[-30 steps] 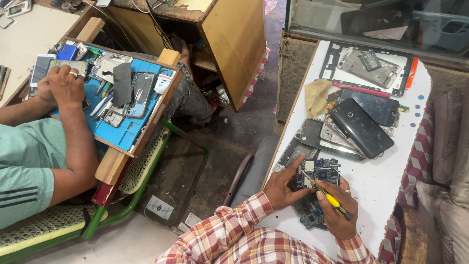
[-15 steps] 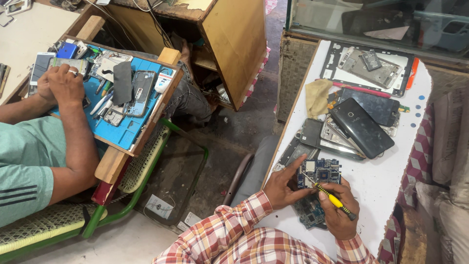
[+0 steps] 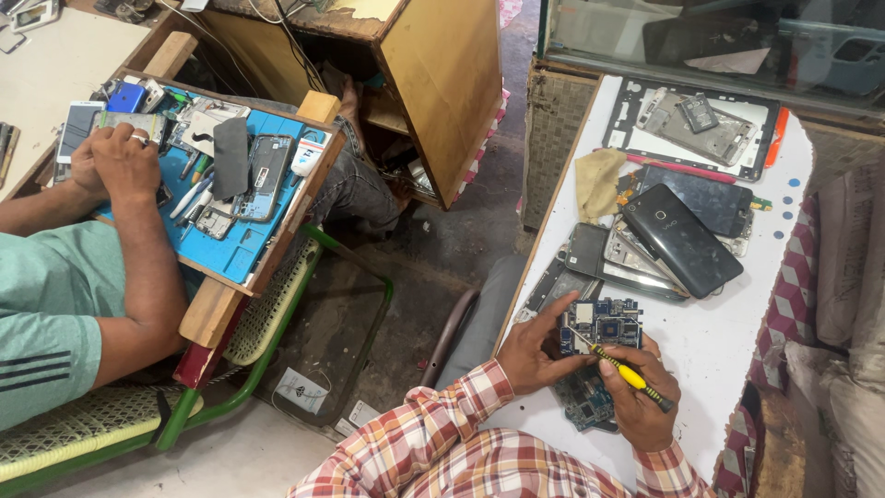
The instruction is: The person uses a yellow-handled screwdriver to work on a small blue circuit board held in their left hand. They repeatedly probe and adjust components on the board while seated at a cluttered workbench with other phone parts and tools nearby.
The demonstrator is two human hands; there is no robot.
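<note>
Your left hand (image 3: 535,350) presses down on a blue circuit board (image 3: 604,323) at the near left edge of the white table (image 3: 728,341); its fingers (image 3: 558,309) are spread, with the forefinger laid along the board's left side and the thumb at its near edge. Your right hand (image 3: 641,406) is closed around a yellow-handled screwdriver (image 3: 627,373), whose thin tip touches the board's near left part. A second, darker board (image 3: 585,401) lies just under your right hand, partly hidden by it.

Just beyond the circuit board, toward the middle of the table, sits a pile of dismantled phones, topped by a black phone back (image 3: 682,240) lying slantwise. A tan cloth (image 3: 599,180) rests at the left edge, and a phone frame (image 3: 696,124) lies at the far edge.

To your left, well apart from the table, a person in a green shirt (image 3: 46,304) works with both hands (image 3: 115,161) over a blue mat (image 3: 240,231) covered in phone parts and tools.
</note>
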